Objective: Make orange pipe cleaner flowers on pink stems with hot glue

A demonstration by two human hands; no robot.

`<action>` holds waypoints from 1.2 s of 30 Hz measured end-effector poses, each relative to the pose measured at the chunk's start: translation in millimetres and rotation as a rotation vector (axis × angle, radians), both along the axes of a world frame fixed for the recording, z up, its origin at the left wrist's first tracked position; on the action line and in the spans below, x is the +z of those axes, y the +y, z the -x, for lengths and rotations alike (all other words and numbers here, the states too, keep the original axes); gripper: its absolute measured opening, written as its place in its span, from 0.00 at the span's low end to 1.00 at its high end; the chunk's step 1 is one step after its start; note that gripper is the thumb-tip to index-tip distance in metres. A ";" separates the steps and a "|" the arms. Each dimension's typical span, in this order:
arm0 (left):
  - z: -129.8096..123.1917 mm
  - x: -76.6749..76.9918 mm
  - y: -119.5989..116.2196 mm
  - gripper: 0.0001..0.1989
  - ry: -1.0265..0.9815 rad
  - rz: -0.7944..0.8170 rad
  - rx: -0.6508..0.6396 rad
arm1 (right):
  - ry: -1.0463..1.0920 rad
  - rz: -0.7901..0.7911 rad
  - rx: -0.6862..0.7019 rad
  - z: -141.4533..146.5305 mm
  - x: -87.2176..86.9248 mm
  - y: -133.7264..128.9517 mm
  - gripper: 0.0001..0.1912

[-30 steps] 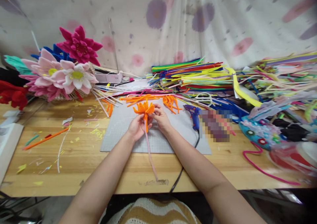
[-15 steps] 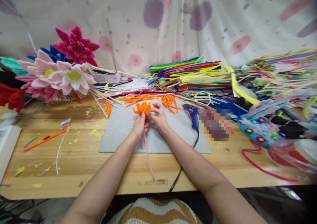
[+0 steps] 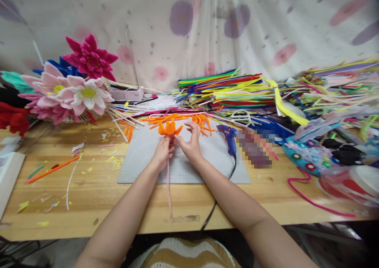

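An orange fuzzy flower (image 3: 169, 128) with curled petals is held upright over the grey cutting mat (image 3: 139, 157). My left hand (image 3: 162, 152) is closed round its base, and a long pink stem (image 3: 168, 193) hangs down below the fingers. Just right of the flower, my right hand (image 3: 192, 143) has its thumb and fingers apart, with nothing between them. Behind the hands lie loose orange pieces (image 3: 204, 125) and orange strips (image 3: 154, 120) at the mat's back edge.
A blue glue gun (image 3: 231, 139) with a black cord lies on the mat's right side. White-handled scissors (image 3: 241, 118) and bundled coloured stems (image 3: 225, 88) are behind. Finished flowers (image 3: 89, 94) stand at the left. Yellow scraps (image 3: 115, 161) dot the wooden table (image 3: 97, 193).
My right hand has opened and moved off the flower. My left hand has shifted slightly left with the flower, whose petals now look more upright and cupped.
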State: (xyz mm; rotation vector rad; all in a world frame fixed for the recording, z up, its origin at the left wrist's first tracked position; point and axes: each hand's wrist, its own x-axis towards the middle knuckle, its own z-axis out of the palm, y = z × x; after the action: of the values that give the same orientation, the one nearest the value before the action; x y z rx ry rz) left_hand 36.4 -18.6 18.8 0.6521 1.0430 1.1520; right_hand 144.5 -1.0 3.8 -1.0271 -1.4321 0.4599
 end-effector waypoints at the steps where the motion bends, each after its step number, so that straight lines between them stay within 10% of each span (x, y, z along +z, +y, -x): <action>1: 2.8 1.4 0.8 0.14 -0.054 0.007 -0.016 | 0.030 -0.001 -0.023 -0.6 -0.2 -1.7 0.23; 8: 12.9 5.1 1.9 0.17 -0.277 0.041 -0.173 | 0.281 0.297 0.063 -1.6 -14.1 -3.7 0.12; 13: 11.8 2.0 -0.2 0.20 -0.197 0.020 -0.226 | -0.042 0.007 -0.110 -16.6 9.9 -4.9 0.16; 20: 12.2 -0.3 -1.3 0.15 -0.059 0.034 -0.312 | -0.668 -0.170 0.234 -34.4 49.4 4.1 0.18; 36: 5.8 2.1 -4.0 0.20 0.130 -0.051 -0.188 | -0.868 -0.249 0.266 -31.0 39.9 16.6 0.07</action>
State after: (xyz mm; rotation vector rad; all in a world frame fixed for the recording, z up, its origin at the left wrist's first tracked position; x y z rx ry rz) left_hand 30.6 -22.6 20.9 0.8560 1.0403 0.9847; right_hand 175.5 15.6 43.7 -0.8621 -2.3476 -0.0119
